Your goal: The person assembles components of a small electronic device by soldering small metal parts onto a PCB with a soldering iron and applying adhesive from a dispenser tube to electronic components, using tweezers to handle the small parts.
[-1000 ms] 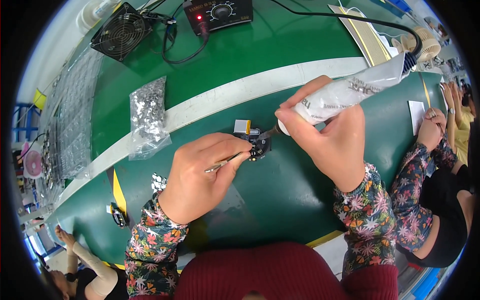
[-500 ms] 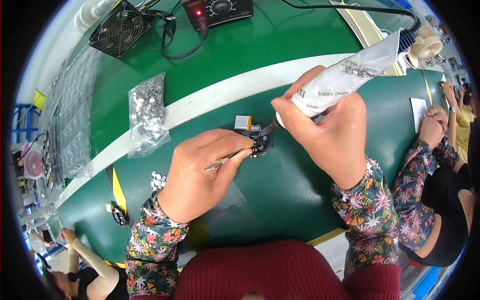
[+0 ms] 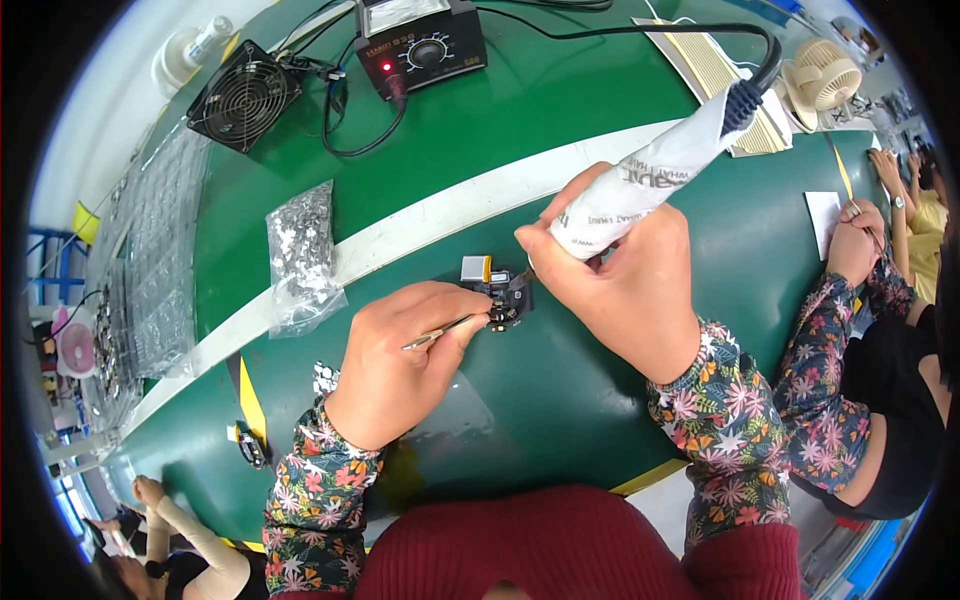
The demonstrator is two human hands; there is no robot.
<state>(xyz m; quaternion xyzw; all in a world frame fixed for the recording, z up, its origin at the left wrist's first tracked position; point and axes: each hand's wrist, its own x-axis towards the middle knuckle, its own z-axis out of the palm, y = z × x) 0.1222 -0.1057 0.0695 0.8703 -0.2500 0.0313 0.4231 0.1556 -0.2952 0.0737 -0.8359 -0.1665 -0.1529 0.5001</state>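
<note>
A small round black circuit board [image 3: 514, 312] lies on the green table mat, with a silver flat battery [image 3: 475, 268] with a yellow edge at its far side. My left hand [image 3: 405, 365] is closed on thin metal tweezers [image 3: 436, 333]; its fingertips are at the board's left edge and cover the tweezers' tips. From the right, my right hand [image 3: 635, 300] grips a soldering iron [image 3: 650, 180], its handle wrapped in printed white plastic. The iron's dark tip points down-left at the board; whether it touches a part is too small to tell.
Beyond stand a black soldering station [image 3: 425, 55] with a red light and a black square fan [image 3: 245, 97]. A bag of small parts [image 3: 302, 250] lies left, near another round board [image 3: 250, 445] and loose white pieces [image 3: 325, 378]. A co-worker's hands [image 3: 856, 242] are at right.
The whole view has shifted slightly. The soldering iron's cable end has swung left and a little nearer, and my right hand has moved slightly left. Both hands keep their holds at the board.
</note>
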